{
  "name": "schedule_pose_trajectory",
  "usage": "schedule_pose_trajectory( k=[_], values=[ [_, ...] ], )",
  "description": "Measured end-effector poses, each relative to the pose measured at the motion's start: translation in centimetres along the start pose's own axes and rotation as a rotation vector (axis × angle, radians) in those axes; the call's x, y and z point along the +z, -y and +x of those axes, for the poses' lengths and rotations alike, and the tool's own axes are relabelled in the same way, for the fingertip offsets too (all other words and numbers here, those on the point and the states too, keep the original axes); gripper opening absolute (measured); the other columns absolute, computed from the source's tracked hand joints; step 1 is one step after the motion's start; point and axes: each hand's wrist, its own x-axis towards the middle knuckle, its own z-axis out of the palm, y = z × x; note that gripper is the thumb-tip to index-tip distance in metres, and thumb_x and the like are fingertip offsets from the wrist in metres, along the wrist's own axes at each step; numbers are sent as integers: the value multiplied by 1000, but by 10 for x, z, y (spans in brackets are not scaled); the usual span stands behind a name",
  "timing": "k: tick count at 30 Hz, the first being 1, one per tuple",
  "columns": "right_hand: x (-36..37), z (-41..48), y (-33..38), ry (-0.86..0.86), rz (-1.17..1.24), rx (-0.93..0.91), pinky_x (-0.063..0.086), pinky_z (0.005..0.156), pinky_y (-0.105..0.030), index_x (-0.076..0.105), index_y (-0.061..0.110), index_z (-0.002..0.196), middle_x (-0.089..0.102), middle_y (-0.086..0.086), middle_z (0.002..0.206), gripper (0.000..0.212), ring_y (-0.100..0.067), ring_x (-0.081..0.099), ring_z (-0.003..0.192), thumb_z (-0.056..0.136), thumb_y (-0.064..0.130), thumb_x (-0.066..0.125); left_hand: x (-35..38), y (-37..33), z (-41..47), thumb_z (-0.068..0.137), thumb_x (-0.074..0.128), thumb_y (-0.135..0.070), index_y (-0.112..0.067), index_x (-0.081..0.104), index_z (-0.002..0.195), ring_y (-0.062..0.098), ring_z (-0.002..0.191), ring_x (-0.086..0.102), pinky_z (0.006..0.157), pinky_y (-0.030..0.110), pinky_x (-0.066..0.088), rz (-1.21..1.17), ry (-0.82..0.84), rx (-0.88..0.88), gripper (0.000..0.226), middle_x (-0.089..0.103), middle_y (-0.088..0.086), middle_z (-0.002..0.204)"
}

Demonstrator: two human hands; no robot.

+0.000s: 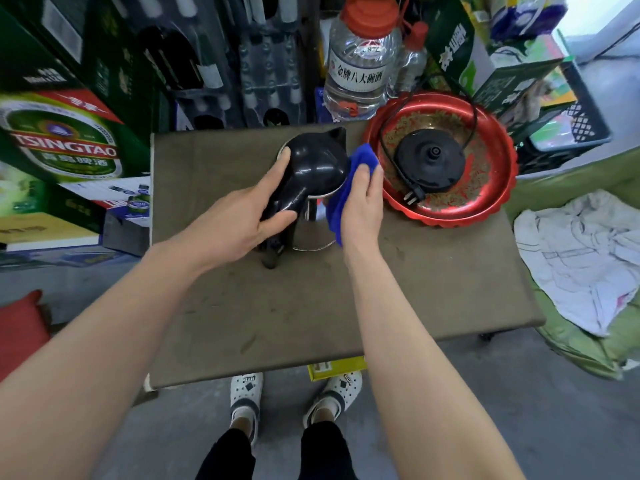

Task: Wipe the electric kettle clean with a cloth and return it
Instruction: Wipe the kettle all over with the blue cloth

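Gripping the electric kettle [317, 164] by its black handle with the left hand [239, 216], thumb wrapped round the handle and fingers laid along the lid's edge. Pressing a blue cloth [362, 155] against the kettle's right side with the right hand [363, 202], fingers curled over the bunched fabric, with a loose end hanging below the palm. Positioned at the far middle of the brown table [346, 299], lid closed, spout pointing away, off its base; cannot tell whether resting on the tabletop or held just above it. Just to the right, near the cloth hand: a red tray [450, 221] at the table's far right corner, carrying the round black kettle base [429, 161] with its cord and plug [414, 195] looped inside the rim. Behind kettle and tray, crowding the far edge: a big clear bottle [363, 64] with a red cap, and stacked green cartons [457, 46]. On the left, a Tsingtao beer box [65, 143]. On the right, beyond the table's edge, a crumpled white cloth [571, 258] on green fabric [588, 351]. Under the near edge, white shoes [246, 393] and a yellow box [336, 367].
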Motion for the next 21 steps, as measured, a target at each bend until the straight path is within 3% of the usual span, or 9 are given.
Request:
schedule_pose_trajectory(
  k=[3,6,8,11,14,17,19,21],
  values=[
    [-5,6,-37,34,86,310,35,119,-44,33,35,155,47,3,153,53,-21,47,138,104,50,34,12,0,-6,98,51,-36,-46,-4,154,25,98,59,85,35,44,-49,-71,-7,79,61,7,118],
    [-8,-16,-62,57,103,456,41,115,-48,32,33,154,50,-1,150,53,-23,51,134,104,48,35,35,0,-14,93,59,-38,-45,19,152,15,123,55,100,28,42,-236,-307,-35,72,54,-8,143],
    [-11,-34,-56,44,39,370,39,116,-44,35,33,153,52,3,149,48,-19,51,135,106,39,38,46,-1,-17,84,72,-40,-45,29,149,3,123,54,103,21,41,-313,-392,-64,78,52,-17,144],
    [-13,-47,-23,54,-81,22,31,119,-33,37,35,152,45,10,156,46,-10,40,143,106,32,42,50,-14,-15,75,82,-34,-40,37,149,-21,113,49,100,5,35,-460,-458,-107,86,52,-27,135],
    [-15,-43,10,95,-134,-232,26,118,-25,42,33,151,42,13,157,45,-6,34,146,106,31,44,37,-27,-13,77,82,-22,-37,48,143,-20,110,54,99,6,40,-625,-584,-179,75,60,-25,124],
    [-26,-25,35,67,-96,-123,31,115,-29,48,36,145,51,16,148,42,-8,42,141,104,43,43,12,-40,-18,78,79,-5,-30,54,139,-14,104,59,91,7,44,-749,-592,-160,70,64,-28,114],
    [-41,-10,48,62,-27,34,35,109,-27,53,35,139,58,21,133,37,-12,47,137,104,45,44,-6,-46,-24,77,75,7,-28,57,134,-14,89,63,78,5,47,-806,-544,-129,70,70,-32,100],
    [-54,-6,63,83,-15,30,39,105,-27,58,32,131,61,25,115,32,-13,53,130,104,43,46,-23,-52,-29,76,73,10,-30,58,134,-3,71,61,61,10,49,-813,-482,-116,71,71,-24,92]
  ],
)
